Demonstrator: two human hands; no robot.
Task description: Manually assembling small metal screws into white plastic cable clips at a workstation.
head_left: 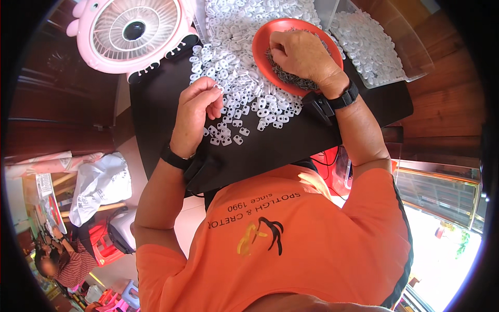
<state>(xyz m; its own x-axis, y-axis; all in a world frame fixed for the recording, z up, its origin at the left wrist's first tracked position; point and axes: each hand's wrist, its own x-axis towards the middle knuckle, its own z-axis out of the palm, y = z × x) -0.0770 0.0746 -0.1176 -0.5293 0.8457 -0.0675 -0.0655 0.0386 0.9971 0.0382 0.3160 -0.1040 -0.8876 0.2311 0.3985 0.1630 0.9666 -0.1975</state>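
My left hand [196, 106] pinches one small white plastic piece between thumb and fingers at the near edge of a big heap of white plastic pieces [236, 62] on a black table [291, 138]. My right hand [301, 54] reaches into an orange-red bowl [265, 39] holding small dark metal parts [291, 79], its fingers curled down among them. What the fingers hold is hidden. Both wrists carry black bands.
A pink desk fan [132, 31] stands at the table's far left. A clear tray [374, 47] of more white pieces sits at the far right. White bags [99, 184] and red stools [106, 244] lie on the floor to the left, near another person [62, 262].
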